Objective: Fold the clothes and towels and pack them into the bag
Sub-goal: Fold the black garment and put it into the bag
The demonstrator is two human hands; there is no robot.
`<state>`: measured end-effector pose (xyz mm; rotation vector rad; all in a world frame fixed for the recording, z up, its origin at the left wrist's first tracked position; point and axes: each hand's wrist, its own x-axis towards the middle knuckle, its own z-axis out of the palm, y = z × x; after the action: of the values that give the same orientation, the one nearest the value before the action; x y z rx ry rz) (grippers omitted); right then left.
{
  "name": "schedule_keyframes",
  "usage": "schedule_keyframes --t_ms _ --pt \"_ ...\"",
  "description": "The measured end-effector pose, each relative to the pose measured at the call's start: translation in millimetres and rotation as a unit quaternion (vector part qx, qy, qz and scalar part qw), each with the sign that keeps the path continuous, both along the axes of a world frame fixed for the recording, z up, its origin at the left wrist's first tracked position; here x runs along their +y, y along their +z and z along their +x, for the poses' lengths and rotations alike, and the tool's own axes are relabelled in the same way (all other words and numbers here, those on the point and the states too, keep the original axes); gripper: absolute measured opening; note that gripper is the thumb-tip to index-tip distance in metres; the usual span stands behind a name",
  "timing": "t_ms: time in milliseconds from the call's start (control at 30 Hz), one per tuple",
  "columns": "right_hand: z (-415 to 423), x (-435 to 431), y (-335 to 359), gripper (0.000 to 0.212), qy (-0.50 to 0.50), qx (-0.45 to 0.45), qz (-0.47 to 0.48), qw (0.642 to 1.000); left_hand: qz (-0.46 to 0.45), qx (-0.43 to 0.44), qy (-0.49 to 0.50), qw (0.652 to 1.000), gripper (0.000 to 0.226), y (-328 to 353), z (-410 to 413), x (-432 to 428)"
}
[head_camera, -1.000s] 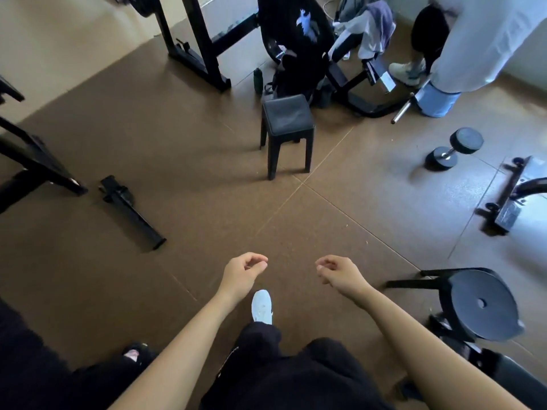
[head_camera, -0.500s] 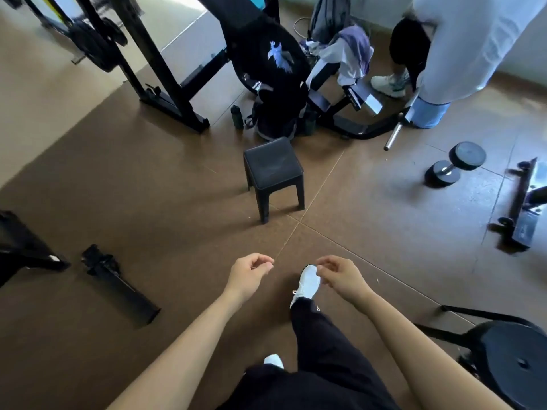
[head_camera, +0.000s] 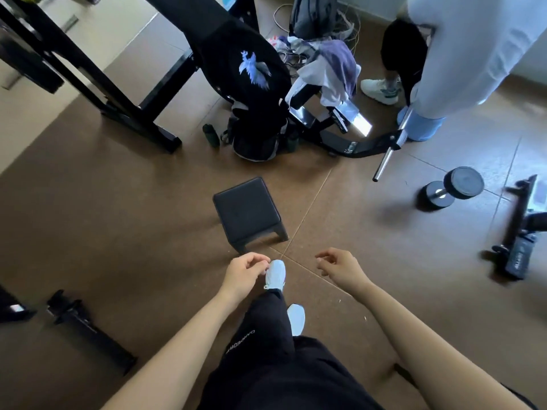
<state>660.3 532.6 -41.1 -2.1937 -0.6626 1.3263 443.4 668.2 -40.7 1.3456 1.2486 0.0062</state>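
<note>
Daylight from upper right, perhaps window; soft shadows, edges warped, slight blur.

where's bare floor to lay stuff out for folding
The widest bare floor lies left of the stool, between the rack foot and the black bar. Another patch lies between the stool and the dumbbell. The stool top is bare too. It is crowded around the bag and the clothes pile.
</note>
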Motion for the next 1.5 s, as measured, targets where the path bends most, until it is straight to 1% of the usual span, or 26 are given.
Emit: schedule_keyframes --t_ms 67,200,333,500,633,767,867,967,1100,1200,1333,1433,1500 --pt "29.8 27.7 -1.1 0.016 0.000 -0.011 -0.021 1.000 -0.005 -0.009 -0.001 1.000 0.018 -7.8 34.9 31.7" --pt "91.1 85.5 1.4 0.018 -0.001 -0.027 -0.044 0.999 -0.033 -0.025 -0.036 0.999 0.016 -15.7 107.4 93.8" --pt "148.9 146.5 1.2 0.018 0.035 -0.027 -0.056 0.997 -0.035 -0.036 -0.046 0.998 0.016 -14.6 168.9 150.0" --pt "230.5 227.8 -15.3 0.018 0.088 -0.029 -0.043 0.995 -0.037 -0.014 -0.014 0.999 0.015 -25.5 241.7 219.3" --pt "309.3 304.5 -42.6 0.016 0.152 -0.009 -0.024 0.988 -0.033 0.030 0.022 0.999 0.014 -45.3 304.6 275.7" --pt "382.4 392.9 -57.1 0.011 0.257 -0.002 -0.036 0.966 -0.059 0.086 0.091 0.990 0.014 -55.5 361.1 323.2" --pt "420.1 467.0 -56.3 0.016 0.335 -0.030 -0.017 0.942 -0.085 0.072 0.161 0.981 0.013 -49.6 390.5 358.3" --pt "437.9 544.1 -48.1 0.021 0.360 -0.042 0.018 0.932 -0.084 0.040 0.221 0.971 0.012 -41.0 404.8 406.5" --pt "438.5 632.9 -46.8 0.014 0.349 -0.046 0.056 0.934 -0.062 0.018 0.290 0.955 0.013 -38.6 405.7 482.4" --pt "432.8 690.0 -52.8 0.012 0.345 -0.040 0.066 0.935 -0.057 0.004 0.338 0.939 0.015 -44.6 407.8 547.8" --pt "426.3 759.1 -74.7 0.014 0.323 -0.049 0.053 0.944 -0.069 -0.003 0.339 0.938 0.018 -77.6 413.8 642.0" --pt "422.9 812.9 -101.3 0.016 0.286 -0.069 0.042 0.955 -0.073 0.009 0.338 0.938 0.016 -120.3 416.5 717.1" --pt "420.2 852.6 -124.2 0.016 0.269 -0.079 0.043 0.959 -0.057 0.021 0.345 0.937 0.016 -150.5 417.1 764.0"
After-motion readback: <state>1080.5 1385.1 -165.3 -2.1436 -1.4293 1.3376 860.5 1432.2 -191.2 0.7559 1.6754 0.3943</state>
